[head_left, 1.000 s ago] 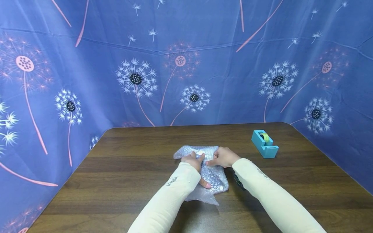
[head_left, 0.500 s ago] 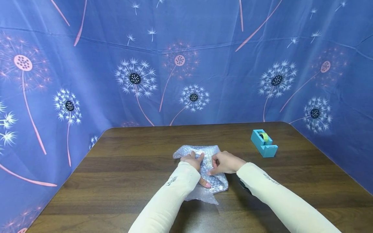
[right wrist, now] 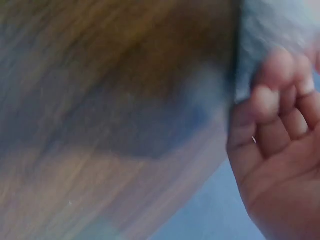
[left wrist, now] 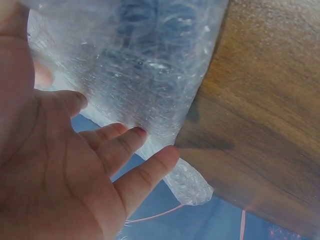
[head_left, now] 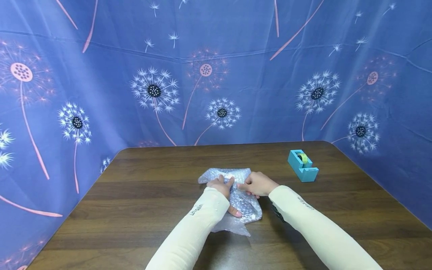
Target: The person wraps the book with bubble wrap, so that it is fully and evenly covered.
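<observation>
a crumpled sheet of clear bubble wrap (head_left: 233,200) is pressed to the middle of the dark wooden table (head_left: 141,195) by the left hand (head_left: 221,186), fingers spread flat. its right edge is pinched by the right hand (head_left: 257,183), fingers curled; the contents are obscured. a teal tape dispenser (head_left: 302,165) is set well apart.

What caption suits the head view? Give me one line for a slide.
Both hands, left and right, work a bubble wrap bundle on a wooden table, tape dispenser beside.

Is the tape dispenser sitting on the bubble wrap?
No, the tape dispenser stands apart on the table, right of the bubble wrap.
</observation>
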Demonstrator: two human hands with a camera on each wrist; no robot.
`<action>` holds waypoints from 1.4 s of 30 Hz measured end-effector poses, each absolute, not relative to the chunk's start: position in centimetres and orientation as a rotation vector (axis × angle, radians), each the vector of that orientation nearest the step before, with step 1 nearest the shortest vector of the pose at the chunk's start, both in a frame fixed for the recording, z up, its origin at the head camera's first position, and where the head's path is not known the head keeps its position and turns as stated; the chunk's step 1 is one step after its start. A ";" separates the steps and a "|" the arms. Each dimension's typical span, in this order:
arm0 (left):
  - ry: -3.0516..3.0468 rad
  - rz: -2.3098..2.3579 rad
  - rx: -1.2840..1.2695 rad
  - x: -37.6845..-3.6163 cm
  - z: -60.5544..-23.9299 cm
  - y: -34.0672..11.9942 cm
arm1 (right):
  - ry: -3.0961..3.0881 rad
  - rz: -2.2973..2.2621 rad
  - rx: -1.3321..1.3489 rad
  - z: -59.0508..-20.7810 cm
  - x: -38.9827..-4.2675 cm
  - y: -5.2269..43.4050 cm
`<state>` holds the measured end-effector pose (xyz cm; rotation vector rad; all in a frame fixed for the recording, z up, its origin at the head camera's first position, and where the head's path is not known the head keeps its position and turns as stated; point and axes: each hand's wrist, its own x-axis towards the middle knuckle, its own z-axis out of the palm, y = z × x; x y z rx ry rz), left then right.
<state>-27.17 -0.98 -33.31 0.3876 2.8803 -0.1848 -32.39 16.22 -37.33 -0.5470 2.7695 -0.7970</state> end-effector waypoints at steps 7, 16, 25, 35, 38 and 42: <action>2.885 -0.173 0.393 -27.2 -33.4 -0.8 | 2.763 -0.767 -0.558 -37.5 -32.5 16.2; 2.898 -0.195 0.402 -26.9 -33.4 -0.5 | 2.687 -0.755 -0.697 -36.5 -31.8 17.0; 2.891 -0.160 0.394 -26.9 -33.5 -0.8 | 2.662 -0.779 -0.647 -36.8 -32.0 17.2; 2.926 -0.176 0.392 -26.9 -33.4 -1.0 | 2.811 -0.824 -0.438 -38.6 -32.5 15.8; 2.918 -0.196 0.372 -27.1 -33.4 -0.8 | 2.812 -0.815 -0.438 -38.5 -32.4 15.8; 2.909 -0.197 0.334 -27.4 -33.4 -0.5 | 2.772 -0.795 -0.506 -38.1 -32.4 16.1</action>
